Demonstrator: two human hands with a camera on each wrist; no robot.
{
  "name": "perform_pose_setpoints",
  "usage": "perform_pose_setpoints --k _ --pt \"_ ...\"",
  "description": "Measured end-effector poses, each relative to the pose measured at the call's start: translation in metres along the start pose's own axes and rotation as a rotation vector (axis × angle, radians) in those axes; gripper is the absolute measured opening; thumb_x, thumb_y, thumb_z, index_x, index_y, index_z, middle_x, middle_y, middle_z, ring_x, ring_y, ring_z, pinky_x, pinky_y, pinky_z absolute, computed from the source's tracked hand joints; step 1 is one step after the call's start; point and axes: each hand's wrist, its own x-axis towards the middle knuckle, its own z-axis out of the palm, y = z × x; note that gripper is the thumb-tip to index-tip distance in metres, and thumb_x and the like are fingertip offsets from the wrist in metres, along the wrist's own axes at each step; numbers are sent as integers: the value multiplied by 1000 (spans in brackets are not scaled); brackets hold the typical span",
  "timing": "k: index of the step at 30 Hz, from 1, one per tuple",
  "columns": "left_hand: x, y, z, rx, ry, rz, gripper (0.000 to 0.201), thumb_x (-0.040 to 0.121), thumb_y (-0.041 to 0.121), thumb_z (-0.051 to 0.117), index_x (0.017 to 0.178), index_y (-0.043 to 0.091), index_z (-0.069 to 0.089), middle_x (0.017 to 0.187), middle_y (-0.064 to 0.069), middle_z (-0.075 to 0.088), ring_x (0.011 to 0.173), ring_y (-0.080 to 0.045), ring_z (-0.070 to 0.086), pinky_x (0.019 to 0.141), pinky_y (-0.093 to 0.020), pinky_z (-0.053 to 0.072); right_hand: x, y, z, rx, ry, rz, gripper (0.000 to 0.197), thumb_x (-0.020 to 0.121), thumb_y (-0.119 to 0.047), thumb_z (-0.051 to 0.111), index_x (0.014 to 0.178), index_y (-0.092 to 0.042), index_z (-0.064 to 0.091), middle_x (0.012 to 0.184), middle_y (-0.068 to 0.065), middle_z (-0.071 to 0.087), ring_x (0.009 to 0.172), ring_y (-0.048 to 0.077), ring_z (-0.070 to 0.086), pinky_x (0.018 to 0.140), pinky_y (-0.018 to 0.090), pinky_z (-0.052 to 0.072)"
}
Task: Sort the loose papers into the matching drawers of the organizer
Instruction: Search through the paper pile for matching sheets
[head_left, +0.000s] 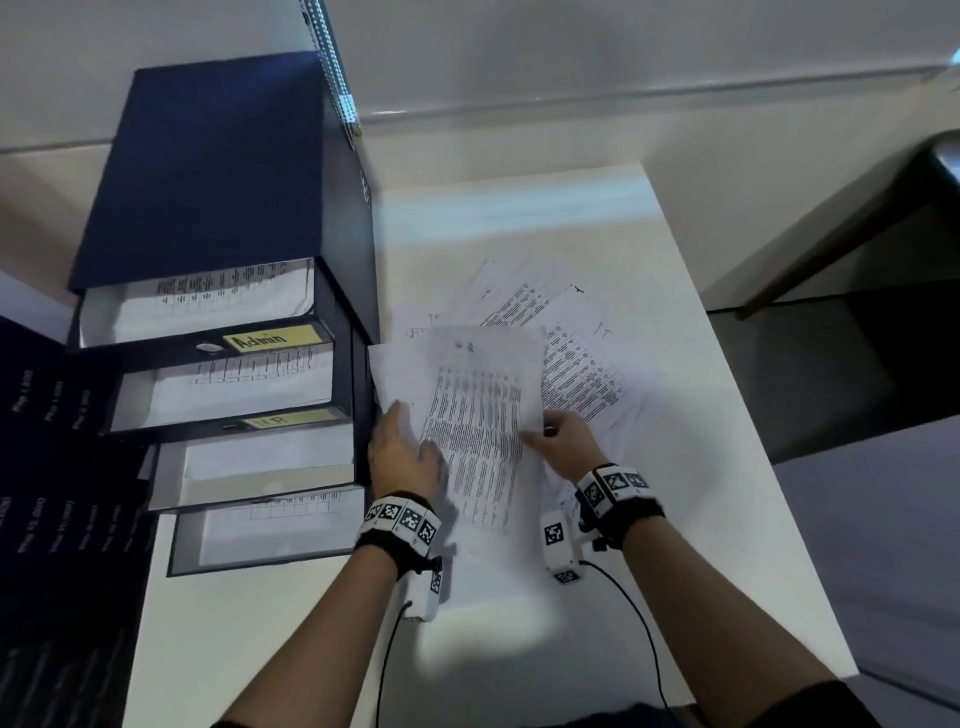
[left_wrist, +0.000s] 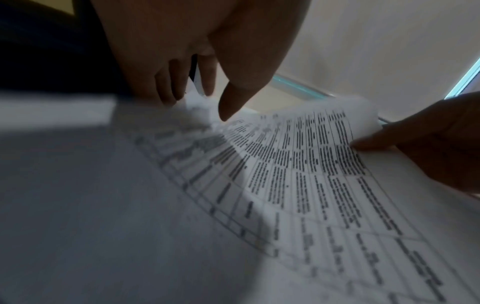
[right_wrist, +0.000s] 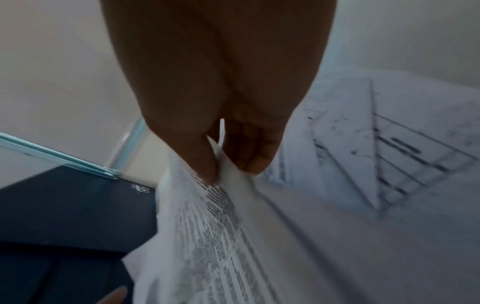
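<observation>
— Pinching one printed sheet (head_left: 480, 410) by its right edge, the person's right hand (head_left: 558, 441) lifts it off the loose papers (head_left: 576, 358) fanned across the white table (head_left: 701, 467); the thumb and fingers (right_wrist: 205, 162) are clamped on the paper, as the right wrist view shows plainly.

— And the other hand?

— The left hand (head_left: 402, 449) sits at the sheet's left edge, fingers spread and lying on the paper (whether any of them curl under it cannot be told from these views). It is just beside the organizer (head_left: 223, 208).

— Which way does the sheet run?

— Its long axis runs away from the person, heading at the far end. The organizer stands to the left, its four drawers pulled out in steps towards the person. The top one bears the label "Admin" (head_left: 272, 338); the second drawer's label (head_left: 291, 420) is too blurred to read with confidence.

— So which hand carries it over?

— Likely the right, since it has the grip, but the left is the nearer to the drawers. The sheet must travel leftward, across the left hand, and probably turn to match the papers already lying crosswise in the drawers.
</observation>
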Motion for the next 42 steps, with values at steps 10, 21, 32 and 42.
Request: perform_pose_setpoints --k 10,21,32,42 --pt "37 129 -76 -718 -49 88 30 85 27 76 109 10 68 101 4 72 95 -7 69 79 -12 53 -53 -127 -65 370 207 -616 16 91 0 63 105 8 62 93 13 67 85 16 62 76 26 50" --pt "26 115 -64 -449 -334 131 39 74 40 83 104 21 66 98 7 72 94 -11 69 84 -34 59 -49 -63 -57 51 326 -242 37 84 -6 66 118 -19 58 111 0 69 102 19 66 93 40 54" --pt "6 125 -155 -508 -164 173 45 74 46 81 102 12 70 94 -2 75 86 -15 72 76 -33 60 -90 -141 -44 0 308 -553 38 93 -24 66 128 -17 53 110 -5 66 95 4 65 84 30 56" --pt "-19 12 -295 -500 -307 -27 85 59 30 93 132 23 50 117 2 71 107 -17 69 98 -49 52 -125 -176 85 -187 -195 -751 51 96 -16 61 144 -28 47 146 -16 45 130 -14 37 117 26 28"
